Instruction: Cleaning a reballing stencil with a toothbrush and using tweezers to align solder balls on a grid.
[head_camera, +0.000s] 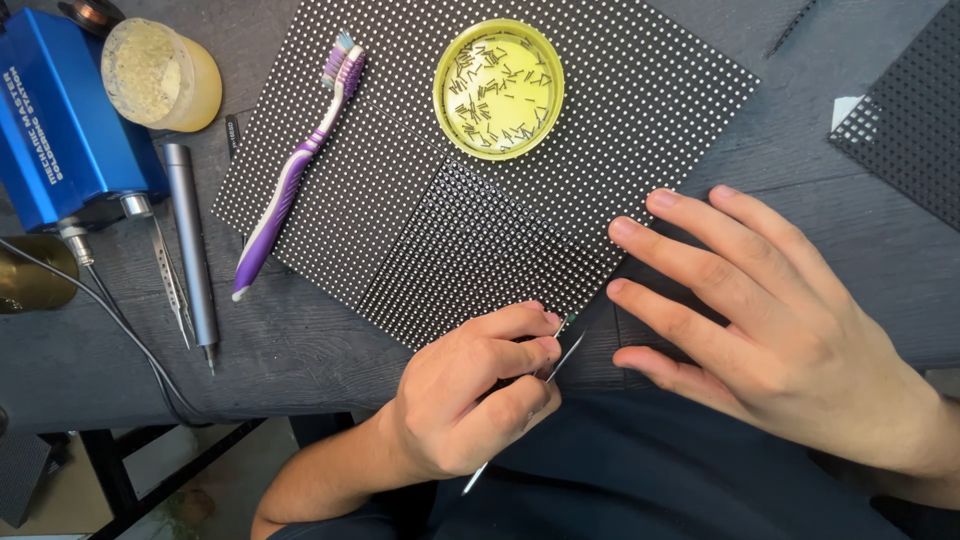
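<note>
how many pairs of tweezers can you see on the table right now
2: one pair of tweezers lies beside the grey pen tool; another thin pair is pinched in the left hand at the panel's near edge.

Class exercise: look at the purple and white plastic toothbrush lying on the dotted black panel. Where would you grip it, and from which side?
Grip the purple and white plastic toothbrush at mid-handle, probably from above, fingers pinching across its narrow width. It lies flat and diagonal on the dotted black panel, bristled head pointing away from you, both long sides free.

Electronics repair workbench. Evidence: blue soldering station (60, 120), tweezers (172, 275) and pen-shaped metal tool (190, 250) on dark table (300, 355); dotted display panels (450, 230); yellow lid (498, 88) holding small metal pins.
</note>
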